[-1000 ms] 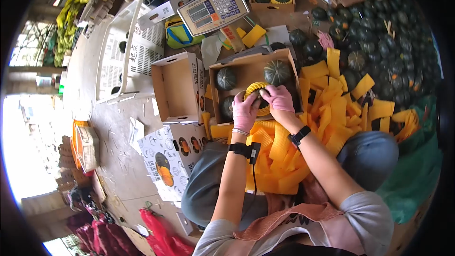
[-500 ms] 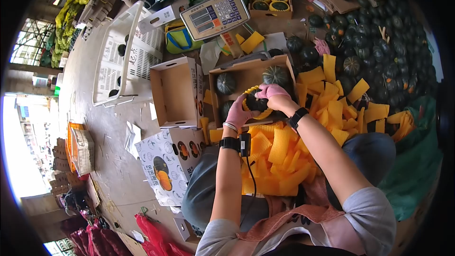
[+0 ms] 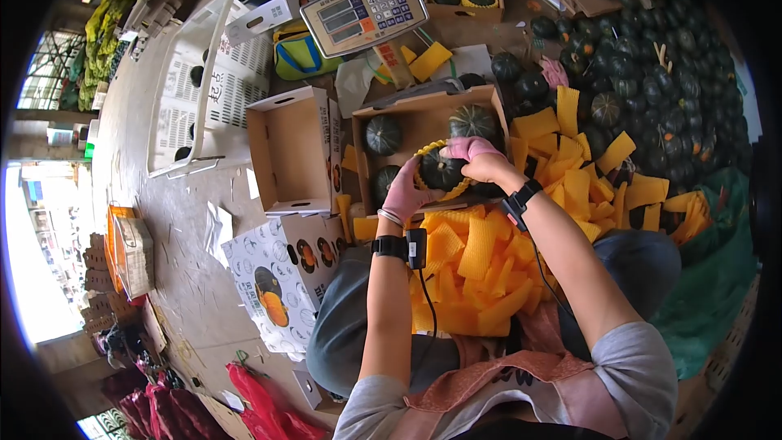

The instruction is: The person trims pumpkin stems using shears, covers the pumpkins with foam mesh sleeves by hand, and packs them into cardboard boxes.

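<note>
Both my hands wear pink gloves and hold a dark green pumpkin (image 3: 440, 173) ringed by a yellow foam sleeve (image 3: 458, 190). My left hand (image 3: 402, 193) curls round its left side, thumb near the lower edge. Across the upper right, my right hand (image 3: 476, 158) has its fingers closed at the sleeve's rim. The pumpkin is over the front of an open cardboard box (image 3: 430, 118). Inside that box are a striped pumpkin (image 3: 472, 123) at back right, another pumpkin (image 3: 383, 135) at back left and a third (image 3: 384, 184) beside my left hand.
Yellow foam sleeves (image 3: 481, 257) are heaped before my lap and to the right. A weighing scale display (image 3: 364, 12) rises behind the box. Left stand an open carton (image 3: 281, 151), a printed carton (image 3: 273, 285) and a white crate (image 3: 236, 90). Many pumpkins (image 3: 652, 90) lie at right.
My right hand has shifted slightly right and down along the sleeve, and more of the pumpkin's top shows within the foam ring. The view has also shifted slightly.
</note>
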Tool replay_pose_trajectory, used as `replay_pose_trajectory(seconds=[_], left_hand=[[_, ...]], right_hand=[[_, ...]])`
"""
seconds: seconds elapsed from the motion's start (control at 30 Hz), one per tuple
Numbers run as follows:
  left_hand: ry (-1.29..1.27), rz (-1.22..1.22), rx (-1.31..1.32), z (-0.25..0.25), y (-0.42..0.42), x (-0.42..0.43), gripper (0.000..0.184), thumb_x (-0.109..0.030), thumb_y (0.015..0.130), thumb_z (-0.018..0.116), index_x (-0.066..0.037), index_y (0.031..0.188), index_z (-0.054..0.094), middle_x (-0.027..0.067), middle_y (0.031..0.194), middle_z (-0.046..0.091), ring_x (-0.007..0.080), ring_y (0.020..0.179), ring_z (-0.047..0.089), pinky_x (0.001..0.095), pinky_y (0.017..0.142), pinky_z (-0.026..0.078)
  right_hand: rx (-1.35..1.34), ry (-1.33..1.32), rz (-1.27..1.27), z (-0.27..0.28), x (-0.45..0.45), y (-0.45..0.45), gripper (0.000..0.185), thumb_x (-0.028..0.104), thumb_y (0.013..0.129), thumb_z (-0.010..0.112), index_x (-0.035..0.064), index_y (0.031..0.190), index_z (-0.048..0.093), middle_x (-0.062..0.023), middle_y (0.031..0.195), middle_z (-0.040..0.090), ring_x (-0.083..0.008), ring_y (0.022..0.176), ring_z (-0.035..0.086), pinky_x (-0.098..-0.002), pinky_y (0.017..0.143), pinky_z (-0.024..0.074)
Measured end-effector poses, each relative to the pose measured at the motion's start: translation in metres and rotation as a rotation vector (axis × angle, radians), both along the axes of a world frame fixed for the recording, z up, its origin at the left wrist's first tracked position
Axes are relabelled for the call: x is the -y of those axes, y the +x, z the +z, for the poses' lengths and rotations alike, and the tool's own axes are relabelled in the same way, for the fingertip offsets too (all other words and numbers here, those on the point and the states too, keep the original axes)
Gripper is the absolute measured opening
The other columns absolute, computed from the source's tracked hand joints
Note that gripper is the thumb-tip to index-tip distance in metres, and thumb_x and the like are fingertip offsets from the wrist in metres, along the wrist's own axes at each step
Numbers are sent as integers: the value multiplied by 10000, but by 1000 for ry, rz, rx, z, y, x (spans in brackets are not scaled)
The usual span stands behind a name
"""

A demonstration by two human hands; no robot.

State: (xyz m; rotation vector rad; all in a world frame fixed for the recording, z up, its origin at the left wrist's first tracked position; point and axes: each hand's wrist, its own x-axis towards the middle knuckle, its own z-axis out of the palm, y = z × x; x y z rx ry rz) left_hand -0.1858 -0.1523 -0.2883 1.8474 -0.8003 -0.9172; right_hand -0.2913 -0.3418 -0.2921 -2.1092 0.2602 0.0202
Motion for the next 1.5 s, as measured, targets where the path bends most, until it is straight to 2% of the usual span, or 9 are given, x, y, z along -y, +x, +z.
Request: replay_pose_trajectory(seconds=[0.37, 0.53, 0.6, 0.73, 0.87, 0.93, 1.2, 1.33, 1.5], left_hand=[[121, -269, 134, 27, 21, 19, 944, -283, 641, 832, 34, 1360, 309, 125, 1251, 505, 216, 1154, 477, 327, 996, 374], [-340, -96, -199, 40, 31, 17, 1021, -676, 733, 598, -11, 1406, 215, 175, 1343, 392, 242, 1152, 452, 334, 966, 390], [-409, -18, -355, 65, 35, 19, 979, -736, 758, 489, -50, 1413, 245, 150, 1343, 403, 208, 1091, 471, 330, 928, 415], [-331, 60, -426, 67, 70, 22, 606, -538, 944, 331, -67, 1313, 426, 91, 1313, 471, 203, 1115, 489, 357, 900, 428], [461, 112, 817, -2, 99, 24, 621, -322, 775, 667, -156, 1321, 422, 114, 1316, 470, 263, 1205, 459, 506, 974, 349], [789, -55, 909, -2, 86, 34, 785, -379, 678, 732, -276, 1365, 367, 127, 1371, 401, 293, 1274, 383, 701, 969, 199], [894, -59, 820, -4, 96, 60, 931, -494, 535, 783, -304, 1344, 364, 127, 1272, 442, 312, 1203, 436, 680, 1015, 145], [883, -84, 880, 6, 95, 56, 899, -457, 524, 784, -288, 1311, 383, 128, 1230, 448, 317, 1189, 438, 663, 1027, 144], [223, 210, 966, 39, 42, 33, 755, -239, 495, 796, -175, 1184, 496, 130, 1164, 495, 334, 1076, 469, 457, 935, 380]], right_hand=[[-273, 641, -151, 23, 6, -10, 507, -15, 733, 540, 47, 1236, 541, -81, 1256, 538, -175, 926, 612, -256, 549, 559], [-71, -23, -178, 41, -23, 2, 1032, 447, 577, 839, -58, 1340, 363, -215, 1387, 322, -252, 1298, 342, -337, 1073, 265], [363, 744, -511, 20, -40, 27, 1034, 423, 565, 855, -7, 1326, 304, -142, 1208, 481, -222, 1138, 456, -318, 969, 376], [520, 139, -661, 23, -34, 69, 879, 354, 547, 844, 81, 1261, 409, -144, 1099, 510, -291, 1019, 474, -403, 887, 416], [459, -385, -646, -23, -38, 92, 667, 445, 592, 766, 190, 1159, 528, -206, 1209, 401, -406, 1049, 428, -479, 846, 397], [280, -538, -427, -30, -37, 83, 603, 504, 596, 736, 237, 1107, 557, -196, 1183, 422, -394, 1046, 439, -485, 805, 381], [-290, -618, -295, -22, -36, 109, 572, 547, 701, 650, 215, 1154, 547, -245, 1252, 438, -486, 1150, 378, -586, 989, 265], [404, -374, -448, 17, 25, 26, 255, 323, 749, 690, 116, 892, 650, -136, 929, 636, -270, 881, 614, -401, 763, 492], [-443, -440, -858, -53, 69, -76, 326, 207, 714, 697, 32, 969, 594, -201, 1004, 597, -337, 957, 568, -413, 781, 468]])
